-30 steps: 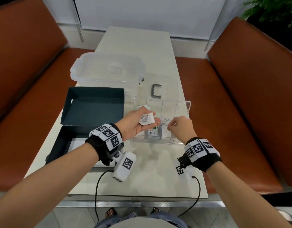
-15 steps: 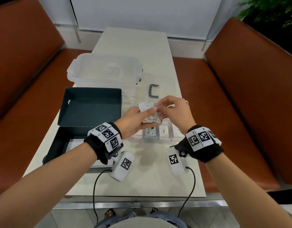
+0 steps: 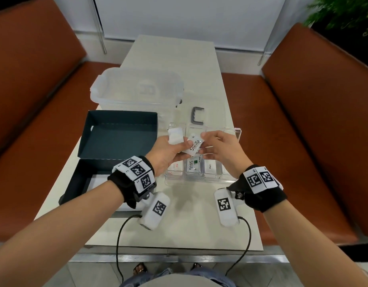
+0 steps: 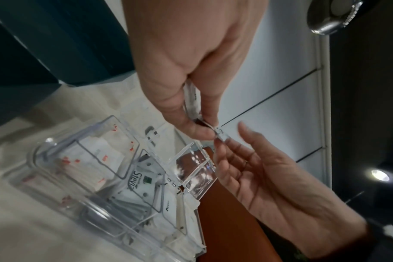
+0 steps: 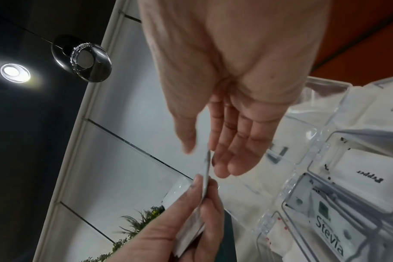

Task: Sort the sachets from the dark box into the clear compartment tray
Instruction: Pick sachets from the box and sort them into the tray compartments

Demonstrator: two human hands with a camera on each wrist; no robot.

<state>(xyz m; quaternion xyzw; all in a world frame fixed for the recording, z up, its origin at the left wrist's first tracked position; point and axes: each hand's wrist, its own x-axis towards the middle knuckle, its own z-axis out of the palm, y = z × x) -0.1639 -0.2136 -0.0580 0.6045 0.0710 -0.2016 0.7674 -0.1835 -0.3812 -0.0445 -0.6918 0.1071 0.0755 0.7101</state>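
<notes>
A pale table runs between two brown benches. On it, largest first: a frosted lidded tub near the far left edge, and the dark box against the left edge, its lid standing open, a white sheet lying in its near half. The clear compartment tray sits against the right edge, beside the box. Its near row holds sachets with red print, a Stevia packet and one marked Pepper; the far compartments cannot be made out behind the hands.

Both forearms reach forward from the near edge and meet above the tray. The left hand is turned palm inward, thumb and fingers curled, pinching a small stack of sachets; a plain white one fans out at its far side. The right hand faces it with fingers nearly straight and close together, thumb apart from them. Its fingertips lie against the edge of the Stevia sachet that sticks out of the left hand's pinch; in the right wrist view the thumb has not closed on it.
</notes>
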